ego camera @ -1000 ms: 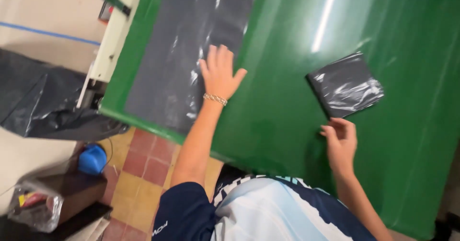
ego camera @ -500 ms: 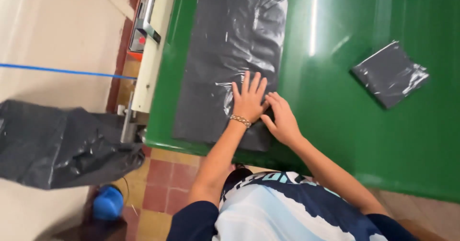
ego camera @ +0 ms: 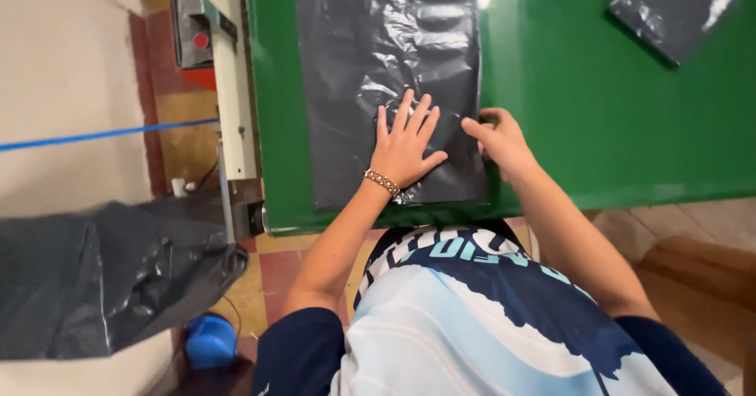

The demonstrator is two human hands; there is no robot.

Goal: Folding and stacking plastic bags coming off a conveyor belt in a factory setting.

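A long black plastic bag (ego camera: 370,57) lies flat on the green table (ego camera: 583,112), running away from me. My left hand (ego camera: 405,144) presses flat on its near end, fingers spread, a beaded bracelet on the wrist. My right hand (ego camera: 498,138) is at the bag's right edge, fingers curled and pinching that edge.
A folded black bag (ego camera: 673,6) lies at the table's far right. A white and orange machine (ego camera: 209,42) stands along the table's left side. On the floor to the left are a heap of black plastic (ego camera: 102,278), a blue container (ego camera: 209,339) and a blue tape line (ego camera: 102,135).
My right hand left the folded bag on the right and came over to the long bag's right edge. My left hand stayed pressed on the long bag.
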